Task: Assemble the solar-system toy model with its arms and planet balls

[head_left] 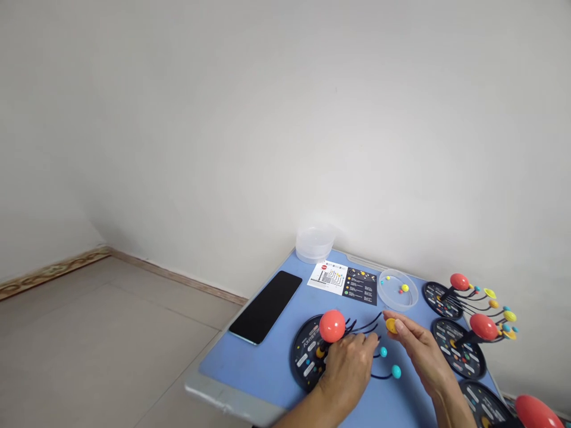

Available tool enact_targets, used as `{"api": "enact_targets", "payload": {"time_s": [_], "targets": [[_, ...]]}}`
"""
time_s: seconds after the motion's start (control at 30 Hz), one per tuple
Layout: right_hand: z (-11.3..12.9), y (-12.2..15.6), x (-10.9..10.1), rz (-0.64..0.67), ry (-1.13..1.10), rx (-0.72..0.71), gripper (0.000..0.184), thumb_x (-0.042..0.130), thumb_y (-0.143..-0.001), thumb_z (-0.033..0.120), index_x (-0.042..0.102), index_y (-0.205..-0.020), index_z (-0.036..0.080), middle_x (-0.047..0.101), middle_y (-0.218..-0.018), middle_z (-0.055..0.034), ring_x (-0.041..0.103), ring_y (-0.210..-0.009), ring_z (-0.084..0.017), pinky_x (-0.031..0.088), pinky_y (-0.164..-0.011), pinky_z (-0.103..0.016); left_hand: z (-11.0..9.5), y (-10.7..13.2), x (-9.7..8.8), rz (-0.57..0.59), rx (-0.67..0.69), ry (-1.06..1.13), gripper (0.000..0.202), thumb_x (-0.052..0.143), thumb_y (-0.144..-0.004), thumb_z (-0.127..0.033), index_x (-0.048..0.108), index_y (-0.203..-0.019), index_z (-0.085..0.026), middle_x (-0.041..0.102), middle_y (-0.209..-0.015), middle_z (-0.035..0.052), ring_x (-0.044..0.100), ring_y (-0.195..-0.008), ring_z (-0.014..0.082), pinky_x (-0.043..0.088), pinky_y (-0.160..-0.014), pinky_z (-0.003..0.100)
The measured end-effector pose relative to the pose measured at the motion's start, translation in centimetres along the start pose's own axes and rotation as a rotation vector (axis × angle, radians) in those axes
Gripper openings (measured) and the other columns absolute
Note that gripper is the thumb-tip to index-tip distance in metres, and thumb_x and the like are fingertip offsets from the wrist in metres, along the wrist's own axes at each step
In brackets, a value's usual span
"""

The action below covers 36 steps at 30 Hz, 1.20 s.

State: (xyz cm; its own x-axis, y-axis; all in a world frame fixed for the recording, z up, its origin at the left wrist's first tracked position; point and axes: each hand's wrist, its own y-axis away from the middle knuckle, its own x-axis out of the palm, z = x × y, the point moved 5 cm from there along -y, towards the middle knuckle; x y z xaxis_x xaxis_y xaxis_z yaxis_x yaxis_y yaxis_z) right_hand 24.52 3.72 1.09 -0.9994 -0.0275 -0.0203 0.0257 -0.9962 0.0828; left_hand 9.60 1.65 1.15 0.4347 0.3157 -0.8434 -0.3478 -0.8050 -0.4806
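Observation:
A solar system model with a round black printed base [307,355] and a red ball [332,326] on top stands at the near middle of the table. My left hand [350,364] is closed over its black curved rods, its fingers pinching one of them; the pinch itself is partly hidden. Between the thumb and fingers of my right hand [418,348] is a small yellow planet piece [392,325], close to the rod ends. Two rods below my hands carry a small blue ball [383,352] and a larger turquoise ball [396,371].
A shallow clear dish [398,291] holds several small coloured balls. Beside it lie a printed instruction sheet [328,277] and a black phone [266,306]. Clear plastic containers [314,244] stand at the wall. Similar models with red balls [484,327] line the right side.

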Motion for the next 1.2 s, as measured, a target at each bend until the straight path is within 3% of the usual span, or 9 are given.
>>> {"api": "enact_targets", "payload": {"time_s": [0.2, 0.47, 0.63, 0.93, 1.2], "targets": [[0.9, 0.6, 0.6, 0.046, 0.026, -0.036, 0.039, 0.077, -0.068, 0.05, 0.077, -0.099, 0.025, 0.066, -0.117, -0.0063, 0.053, -0.115, -0.029, 0.041, -0.101, -0.039, -0.1, 0.0, -0.1, 0.0, 0.007, -0.04, 0.018, 0.06, -0.082, -0.005, 0.066, -0.081, -0.023, 0.07, -0.062, -0.0019, 0.069, -0.056, 0.0179, 0.045, -0.048, 0.024], [1.2, 0.7, 1.1, 0.062, -0.067, -0.028, 0.037, 0.084, -0.062, 0.042, 0.073, -0.09, 0.02, 0.07, -0.09, -0.0054, 0.061, -0.086, -0.021, 0.05, -0.08, -0.033, -0.1, 0.1, -0.1, -0.002, 0.026, -0.019, 0.021, 0.057, -0.081, -0.003, 0.065, -0.083, -0.022, 0.069, -0.063, -0.0009, 0.068, -0.057, 0.0185, 0.046, -0.049, 0.024], [1.6, 0.8, 1.3, 0.053, -0.113, -0.021, 0.032, 0.087, -0.055, 0.039, 0.068, -0.073, 0.019, 0.067, -0.093, -0.0051, 0.059, -0.083, -0.02, 0.049, -0.074, -0.029, -0.2, 0.1, -0.1, 0.026, 0.029, -0.001, 0.021, 0.059, -0.081, -0.003, 0.066, -0.085, -0.022, 0.07, -0.066, -0.0009, 0.069, -0.059, 0.019, 0.047, -0.05, 0.024], [1.1, 0.9, 1.7, -0.002, -0.199, -0.03, 0.035, 0.089, -0.049, 0.035, 0.068, -0.072, 0.02, 0.065, -0.089, -0.002, 0.056, -0.076, -0.016, 0.046, -0.07, -0.026, -0.3, 0.0, 0.1, 0.042, 0.024, 0.021, 0.02, 0.057, -0.082, -0.003, 0.067, -0.082, -0.021, 0.071, -0.065, -0.0003, 0.069, -0.06, 0.0194, 0.047, -0.05, 0.024], [1.9, 0.9, 1.6, 0.089, -0.078, -0.085, 0.03, 0.087, -0.056, 0.033, 0.069, -0.077, 0.02, 0.061, -0.094, -0.0032, 0.057, -0.078, -0.017, 0.049, -0.07, -0.027, -0.1, 0.1, 0.3, 0.028, 0.047, 0.082, 0.022, 0.053, -0.082, -0.002, 0.065, -0.08, -0.02, 0.07, -0.064, 0.0002, 0.068, -0.056, 0.019, 0.045, -0.048, 0.024]]}}
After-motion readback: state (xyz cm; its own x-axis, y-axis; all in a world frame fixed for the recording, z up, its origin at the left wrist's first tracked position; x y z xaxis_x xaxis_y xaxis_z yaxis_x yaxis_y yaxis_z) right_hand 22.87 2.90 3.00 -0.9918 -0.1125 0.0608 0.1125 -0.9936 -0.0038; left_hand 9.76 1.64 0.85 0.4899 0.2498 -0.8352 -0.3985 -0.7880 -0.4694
